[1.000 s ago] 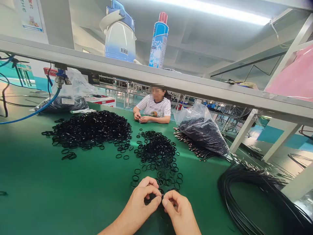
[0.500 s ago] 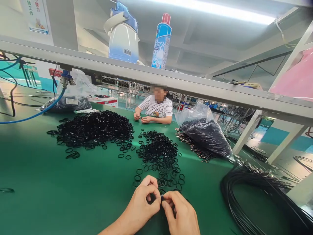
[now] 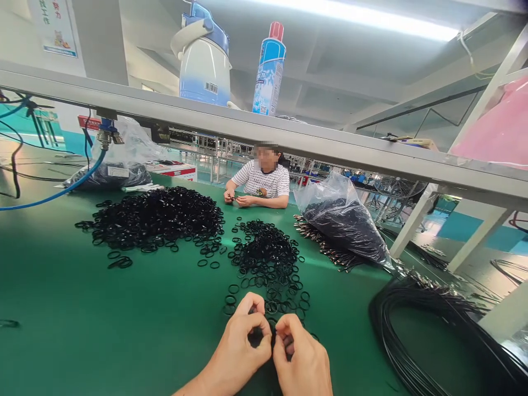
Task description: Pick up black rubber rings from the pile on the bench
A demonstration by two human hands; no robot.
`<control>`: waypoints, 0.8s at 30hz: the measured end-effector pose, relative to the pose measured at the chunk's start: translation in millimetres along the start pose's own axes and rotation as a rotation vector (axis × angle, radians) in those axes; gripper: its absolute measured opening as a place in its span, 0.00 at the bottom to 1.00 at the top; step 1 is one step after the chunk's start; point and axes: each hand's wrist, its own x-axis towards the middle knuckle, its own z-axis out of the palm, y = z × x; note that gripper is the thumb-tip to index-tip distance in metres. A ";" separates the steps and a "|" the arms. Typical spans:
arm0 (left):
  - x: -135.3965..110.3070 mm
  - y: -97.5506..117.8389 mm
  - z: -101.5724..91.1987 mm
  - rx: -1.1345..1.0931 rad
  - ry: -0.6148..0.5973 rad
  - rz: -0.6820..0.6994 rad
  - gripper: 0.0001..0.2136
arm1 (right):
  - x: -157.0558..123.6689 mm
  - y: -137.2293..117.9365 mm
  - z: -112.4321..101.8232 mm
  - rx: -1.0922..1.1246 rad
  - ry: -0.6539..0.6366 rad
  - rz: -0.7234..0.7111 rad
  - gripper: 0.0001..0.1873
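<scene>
My left hand (image 3: 243, 344) is closed, thumb and forefinger curled into a loop with their tips pressed together. Close beside it, my right hand (image 3: 303, 352) pinches with thumb and forefinger. A small black piece (image 3: 273, 331) shows between the two hands' fingertips; its shape is mostly hidden. Just beyond the fingers lies a loose heap of thin black rings (image 3: 268, 247), thinning out towards my hands. A larger pile of black rings (image 3: 159, 217) sits to the left of it on the green tabletop (image 3: 103, 330).
A clear bag of black parts (image 3: 346, 225) rests on cable ends at the right. Coiled black cables (image 3: 388, 330) lie nearer. Overhead runs a shelf (image 3: 165, 115) with a jug (image 3: 205, 63) and spray can (image 3: 269, 71). Across the table sits a person (image 3: 264, 184) handling something small.
The right fingertips have drawn slightly apart from the left ones. The whole view has shifted a little; the piles look unchanged.
</scene>
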 end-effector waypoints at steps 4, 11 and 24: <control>2.0 -2.7 -2.4 -0.025 0.013 -0.017 0.08 | 7.6 16.8 -10.6 -0.107 0.017 0.017 0.06; 6.5 -6.7 -13.7 -0.292 -0.077 -0.146 0.11 | 16.8 36.0 -26.3 -0.145 -0.059 0.103 0.11; 3.8 7.2 -2.8 -1.283 -0.063 -0.422 0.05 | 14.9 -21.9 -31.7 0.730 -0.212 0.237 0.11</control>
